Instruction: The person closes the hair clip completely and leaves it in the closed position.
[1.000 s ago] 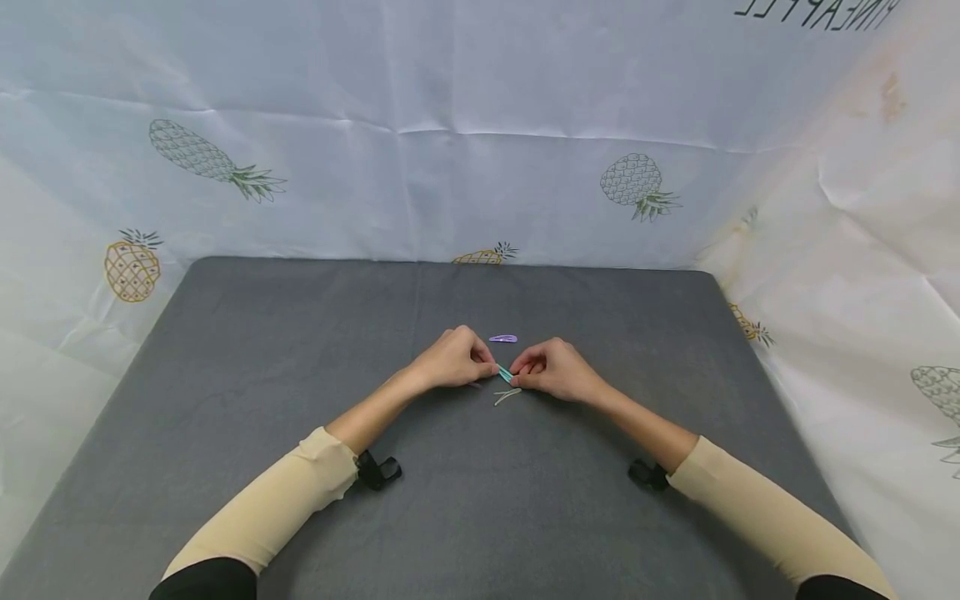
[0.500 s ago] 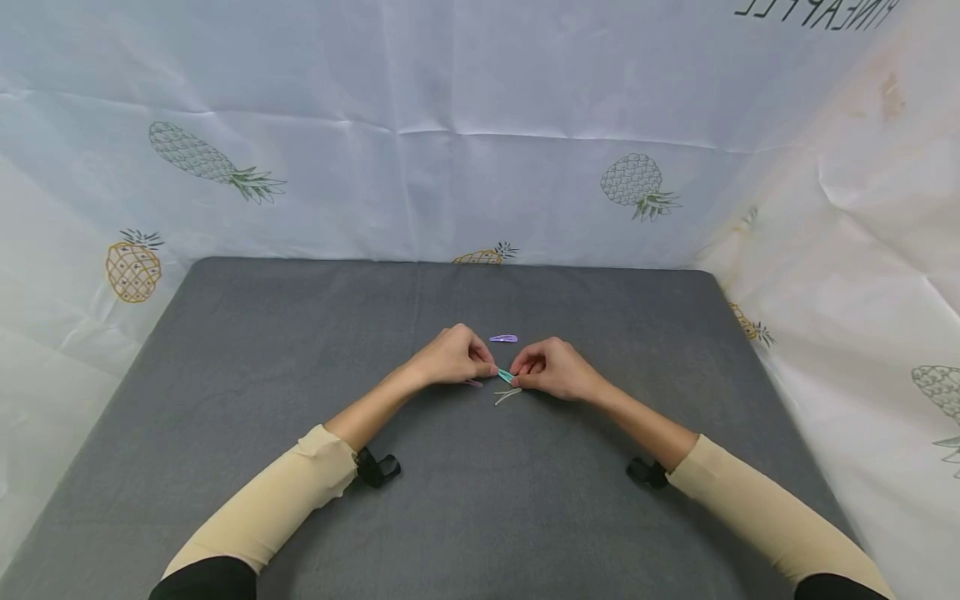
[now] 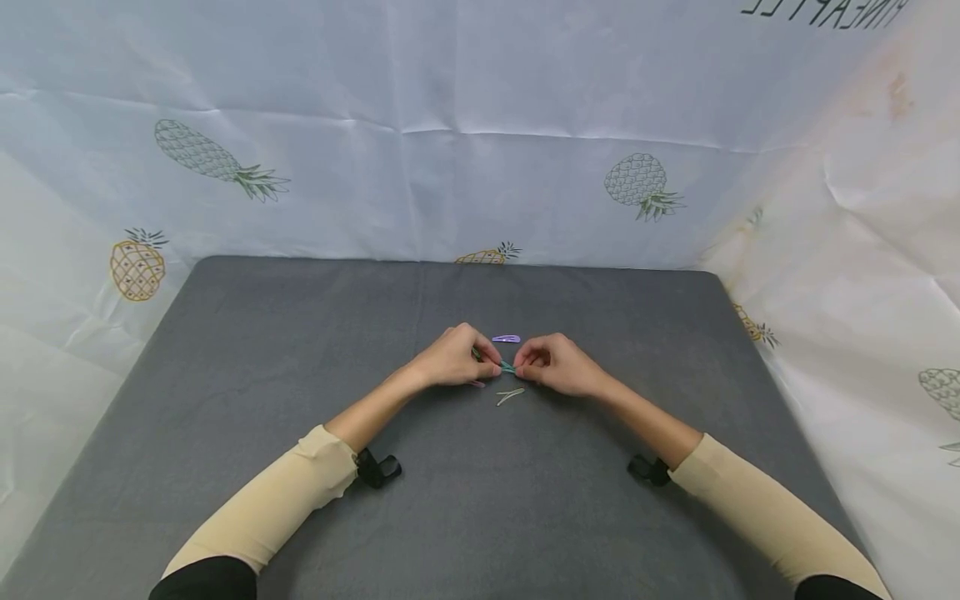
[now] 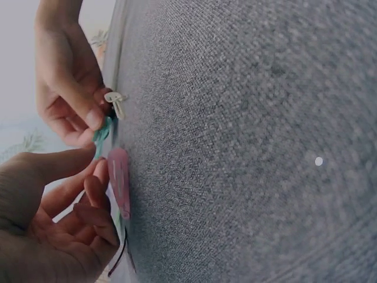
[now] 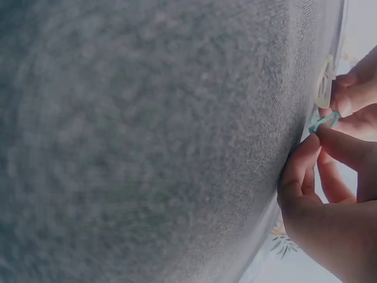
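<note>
Both hands pinch a teal snap hair clip, one at each end, close over the grey cloth. My left hand holds its left end between thumb and index finger. The other end is in the thumb and fingertips of my right hand. In the right wrist view the teal clip shows a gap between its two arms. A pink snap clip lies on the cloth just under the left fingers. Nearer the body is a cream clip with its arms spread apart. Beyond the hands lies a purple clip.
A bit of green shows between the left fingers in the head view, partly hidden. The grey cloth-covered table ends at a white pineapple-print curtain at the back and sides.
My right hand has moved slightly away from the body, so the teal clip lies more level between the hands. The green bit by the left fingers has come into view. The head view shifted slightly.
</note>
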